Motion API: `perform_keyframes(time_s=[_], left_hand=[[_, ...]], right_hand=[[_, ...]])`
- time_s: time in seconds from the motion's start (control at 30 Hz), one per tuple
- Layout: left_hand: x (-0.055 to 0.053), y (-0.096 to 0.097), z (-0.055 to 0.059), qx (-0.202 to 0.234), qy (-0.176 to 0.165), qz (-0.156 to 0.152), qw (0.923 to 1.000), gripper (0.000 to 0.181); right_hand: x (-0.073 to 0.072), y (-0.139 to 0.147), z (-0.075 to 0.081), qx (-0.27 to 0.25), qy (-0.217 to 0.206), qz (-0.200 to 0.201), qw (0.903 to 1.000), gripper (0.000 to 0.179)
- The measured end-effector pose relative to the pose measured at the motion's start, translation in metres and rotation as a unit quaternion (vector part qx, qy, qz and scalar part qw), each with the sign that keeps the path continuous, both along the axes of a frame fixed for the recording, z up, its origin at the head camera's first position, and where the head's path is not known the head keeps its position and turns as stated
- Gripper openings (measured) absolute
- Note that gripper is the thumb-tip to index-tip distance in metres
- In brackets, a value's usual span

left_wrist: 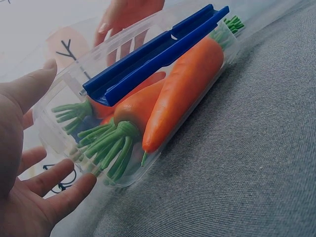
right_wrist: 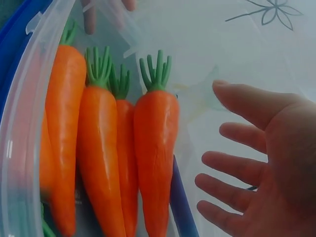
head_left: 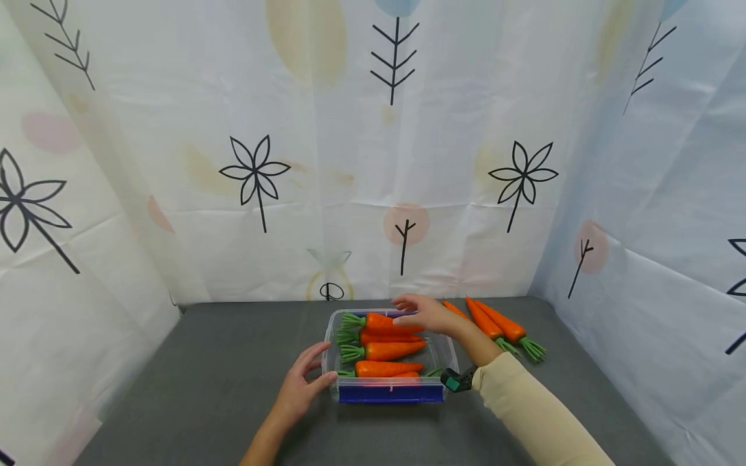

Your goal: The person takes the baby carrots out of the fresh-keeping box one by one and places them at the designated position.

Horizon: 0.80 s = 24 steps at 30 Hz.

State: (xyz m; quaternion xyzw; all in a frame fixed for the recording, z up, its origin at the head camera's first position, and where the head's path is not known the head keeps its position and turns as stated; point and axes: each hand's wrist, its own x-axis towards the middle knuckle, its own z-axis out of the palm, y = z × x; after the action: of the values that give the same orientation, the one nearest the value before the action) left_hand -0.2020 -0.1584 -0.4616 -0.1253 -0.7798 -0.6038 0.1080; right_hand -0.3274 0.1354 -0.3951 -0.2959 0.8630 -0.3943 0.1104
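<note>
A clear plastic box (head_left: 452, 353) with blue latches stands on the table, holding several orange carrots (head_left: 392, 351) with green stem tufts. Most lie crosswise with their tufts to the left. My left hand (head_left: 300, 385) is at the box's left end, thumb at the near corner and fingers spread along the end wall. In the left wrist view, its fingertips (left_wrist: 86, 182) are right by the clear wall, beside the green tufts. My right hand (head_left: 428, 315) hovers over the far right part of the box. The right wrist view shows its fingers (right_wrist: 232, 163) extended, nothing held, beside the farthest carrot (right_wrist: 156, 148).
Three more carrots (head_left: 508, 320) lie on the grey table (head_left: 233, 362), right of the box and behind the right forearm. A patterned white cloth (head_left: 326, 162) hangs along the back and both sides. A small dark device (head_left: 456, 380) sits at the right wrist, close to the box's near right corner.
</note>
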Motion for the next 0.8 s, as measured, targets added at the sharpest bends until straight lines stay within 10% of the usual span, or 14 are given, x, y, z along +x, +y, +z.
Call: perform_keyframes(time_s=[0.43,0.8], left_hand=[[-0.020,-0.006,-0.032,0.006,0.002,0.004,1.0000,0.056],[-0.021,-0.009,-0.034,0.016,0.004,-0.008,0.9998,0.055]], right_hand=[[-0.007,-0.025,-0.018,0.070,-0.019,0.015,0.9973,0.056],[-0.006,-0.041,-0.029,0.156,0.011,0.013,0.9876,0.054]])
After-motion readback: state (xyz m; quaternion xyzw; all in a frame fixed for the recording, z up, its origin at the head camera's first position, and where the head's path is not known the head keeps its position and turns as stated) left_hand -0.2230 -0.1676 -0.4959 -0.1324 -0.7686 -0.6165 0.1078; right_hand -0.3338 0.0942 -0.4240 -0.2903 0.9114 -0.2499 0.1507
